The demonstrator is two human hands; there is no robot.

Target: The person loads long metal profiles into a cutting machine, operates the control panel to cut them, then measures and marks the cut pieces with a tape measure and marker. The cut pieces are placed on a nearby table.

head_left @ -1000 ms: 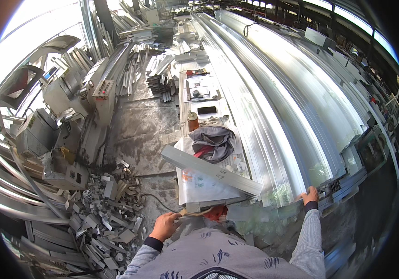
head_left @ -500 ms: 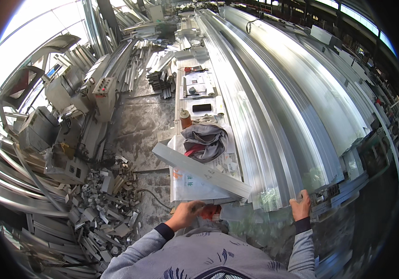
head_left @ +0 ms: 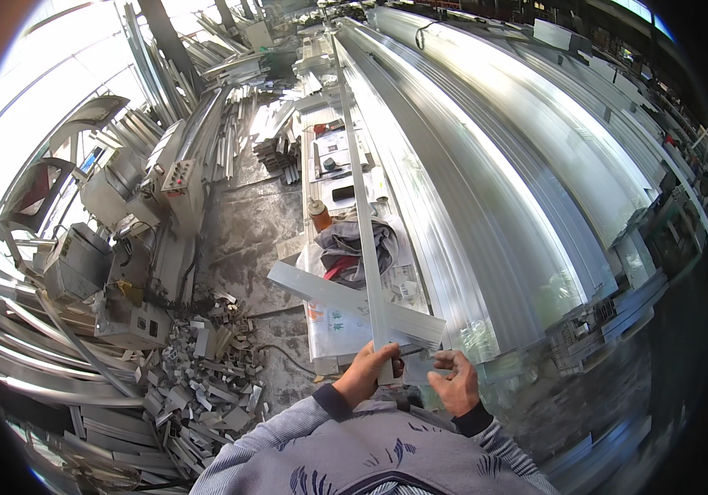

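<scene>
Left hand [head_left: 362, 371], bottom centre of frame: closed round the near end of a long bar [head_left: 362, 214], thumb on top. Right hand [head_left: 455, 384], just to its right: fingers half-curled, a gap left to the thumb, nothing seen in it; looks clear of the bar.

Bar: runs from the left hand up to the top centre of frame, passing in front of the cloth [head_left: 342, 242] and over the short bar [head_left: 321, 295], which lies aslant at lower centre. Contact between the two bars: cannot tell. Bottle [head_left: 319, 216] and phone [head_left: 343, 193] left of the bar, mid-frame. Stacked profiles [head_left: 486, 206] fill the right of centre; offcuts [head_left: 197, 363] heaped lower left.

Step in hand, my judgement: handling one bar, held at one end only. Next move, I'd say, calls for a firm left grip, the right hand steadying the near end, and care that the far length does not swing into the bottle or phone.
</scene>
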